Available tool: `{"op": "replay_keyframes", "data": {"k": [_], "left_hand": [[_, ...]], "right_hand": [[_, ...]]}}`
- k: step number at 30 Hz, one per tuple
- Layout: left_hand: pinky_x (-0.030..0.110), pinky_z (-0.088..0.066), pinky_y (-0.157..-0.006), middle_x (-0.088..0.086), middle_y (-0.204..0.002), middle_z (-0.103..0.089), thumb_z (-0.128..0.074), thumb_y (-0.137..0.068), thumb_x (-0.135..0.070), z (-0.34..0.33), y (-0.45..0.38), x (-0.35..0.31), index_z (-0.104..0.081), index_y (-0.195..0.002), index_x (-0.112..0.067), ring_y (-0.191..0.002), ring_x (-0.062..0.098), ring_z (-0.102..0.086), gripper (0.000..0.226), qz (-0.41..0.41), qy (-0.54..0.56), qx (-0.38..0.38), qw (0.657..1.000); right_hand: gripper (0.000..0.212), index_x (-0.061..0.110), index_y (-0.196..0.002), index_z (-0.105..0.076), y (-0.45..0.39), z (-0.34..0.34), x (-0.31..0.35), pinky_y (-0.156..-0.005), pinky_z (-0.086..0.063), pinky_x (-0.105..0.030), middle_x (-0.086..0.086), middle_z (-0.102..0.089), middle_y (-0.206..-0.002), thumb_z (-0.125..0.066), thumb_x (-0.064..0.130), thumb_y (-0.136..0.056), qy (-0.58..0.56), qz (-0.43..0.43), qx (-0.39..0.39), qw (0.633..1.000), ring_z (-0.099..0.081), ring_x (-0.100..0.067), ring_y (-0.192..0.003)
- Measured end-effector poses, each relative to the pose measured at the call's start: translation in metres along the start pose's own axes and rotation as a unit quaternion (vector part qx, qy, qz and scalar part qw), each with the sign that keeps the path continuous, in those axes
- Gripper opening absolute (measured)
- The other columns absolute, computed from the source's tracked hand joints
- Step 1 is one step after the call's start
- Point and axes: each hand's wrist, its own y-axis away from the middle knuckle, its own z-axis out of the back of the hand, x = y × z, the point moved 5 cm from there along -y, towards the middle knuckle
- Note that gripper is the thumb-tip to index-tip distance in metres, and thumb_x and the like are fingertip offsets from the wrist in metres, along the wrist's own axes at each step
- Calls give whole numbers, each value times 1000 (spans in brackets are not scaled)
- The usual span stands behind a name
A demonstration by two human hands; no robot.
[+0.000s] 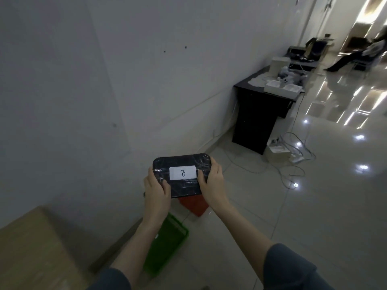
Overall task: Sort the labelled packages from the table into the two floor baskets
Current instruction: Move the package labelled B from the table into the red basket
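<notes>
A dark package (pixel 184 186) wrapped in shiny film, with a white label marked "B", is held out in front of me above the floor. My left hand (pixel 156 192) grips its left end and my right hand (pixel 212 182) grips its right end. Below the package, a red basket (pixel 194 205) stands on the floor, mostly hidden by the package and my hands. Nearer to me lies a green basket (pixel 167 243), partly covered by my left forearm. The wooden table (pixel 31 248) shows at the lower left corner.
A white wall runs along the left. A black desk (pixel 257 114) with white boxes stands ahead on the right. Cables and a white box (pixel 278 152) lie on the glossy tiled floor beside it. A seated person is far off at the top right.
</notes>
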Motion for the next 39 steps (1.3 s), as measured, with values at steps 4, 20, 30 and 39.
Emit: {"op": "replay_keyframes", "data": {"k": [4,20,30,39], "left_hand": [[22,-39,-83,18,-135,-38,-35,-99,-18,-71,-71,-14,-17,-148,-10,-94,7,-43,53,30,19,16,999],[26,-39,-84,22,-137,-37,-35,-99,-17,-263,-266,-21,-13,-149,-8,-108,29,-53,55,170,-48,-95,980],[41,-39,-103,22,-140,-37,-37,-98,-16,-382,-279,38,-16,-148,-5,-123,33,-44,56,290,-74,-144,943],[23,-32,-92,20,-132,-43,-38,-97,-12,-512,-271,205,-21,-146,-6,-117,27,-46,53,310,-60,-150,937]], "right_hand": [[51,13,-138,-30,-86,-2,-46,-80,-24,6,-7,-43,-125,-51,18,-92,9,-20,8,1000,-30,13,-88],[47,3,-136,-31,-355,-73,-190,-81,-39,-16,-16,-46,-126,-48,16,-94,-12,19,183,983,-50,-17,-103],[49,0,-136,-30,-409,-135,-313,-92,-38,-22,-19,-43,-126,-49,13,-93,-5,39,336,941,-50,-27,-112],[52,2,-139,-26,-375,-258,-494,-95,-36,-25,-20,-43,-127,-48,15,-94,12,32,368,929,-48,-28,-114]]}}
